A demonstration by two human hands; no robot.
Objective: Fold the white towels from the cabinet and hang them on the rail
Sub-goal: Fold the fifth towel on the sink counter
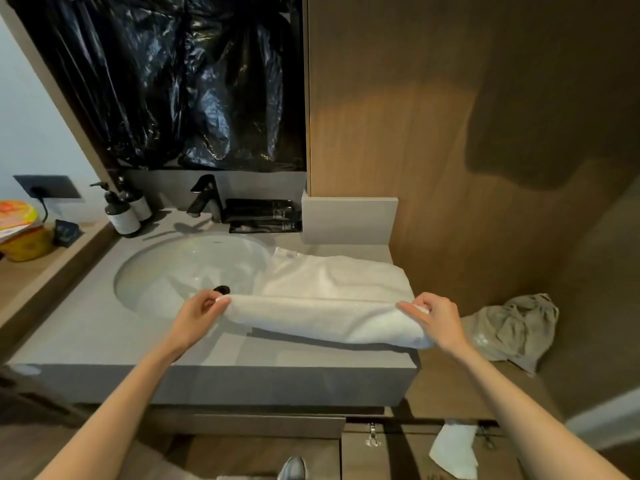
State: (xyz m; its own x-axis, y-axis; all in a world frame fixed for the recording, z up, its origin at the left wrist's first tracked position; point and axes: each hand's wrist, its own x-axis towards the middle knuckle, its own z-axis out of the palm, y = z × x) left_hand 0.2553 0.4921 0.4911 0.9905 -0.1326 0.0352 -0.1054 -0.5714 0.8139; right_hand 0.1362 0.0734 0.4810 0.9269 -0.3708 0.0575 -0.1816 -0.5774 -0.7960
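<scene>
- White towel [322, 306]: stretched between the two hands over the right part of the grey counter [97, 341]; its far half lies flat, one corner over the sink [173, 268] rim.
- Left hand [199, 317]: fingers pinch the towel's left end.
- Right hand [438, 322]: fingers curled around the right end.
- Appearance: plain white terry, doubled lengthwise, with a thick, rounded near fold.

We see a white towel [325, 306] on a grey countertop [104, 327], a white basin [166, 271], a black faucet [205, 199], glossy black plastic sheeting [180, 81], and wood-grain brown panelling [433, 133].
</scene>
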